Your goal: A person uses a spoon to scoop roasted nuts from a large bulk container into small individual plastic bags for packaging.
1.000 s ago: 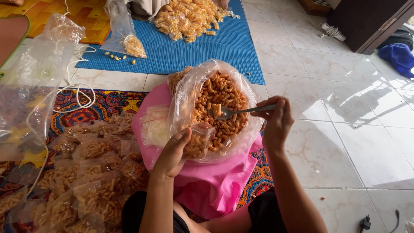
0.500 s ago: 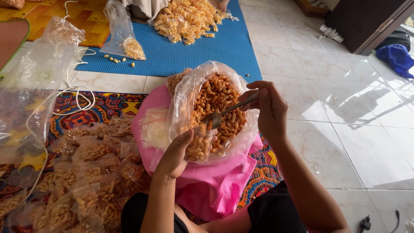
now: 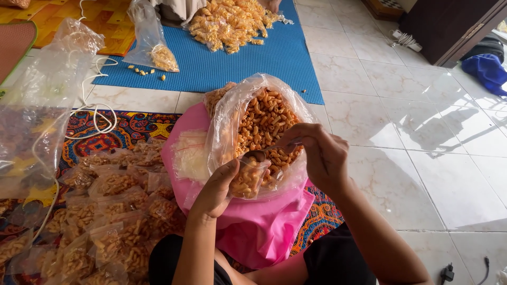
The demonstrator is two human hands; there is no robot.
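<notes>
A large clear plastic bag [image 3: 232,113] full of orange macaroni snacks [image 3: 262,120] rests in a pink basin [image 3: 186,126] on my lap. My left hand [image 3: 221,186] holds a small clear pouch [image 3: 247,178] partly filled with snacks at the big bag's mouth. My right hand [image 3: 319,155] grips a metal spoon [image 3: 260,154], its bowl tipped over the pouch opening. A stack of empty small pouches [image 3: 190,155] lies in the basin beside the bag.
Several filled small snack pouches [image 3: 111,211] are heaped on the patterned mat at my left. A big empty clear bag [image 3: 37,100] and white cord [image 3: 100,113] lie further left. On the blue mat [image 3: 222,63] ahead sit another snack heap [image 3: 229,21] and a part-filled bag [image 3: 153,42]. White tiles spread to the right.
My right hand has drawn the spoon from the middle of the big bag toward me, down to the mouth of the small pouch. The left hand keeps holding the pouch.
</notes>
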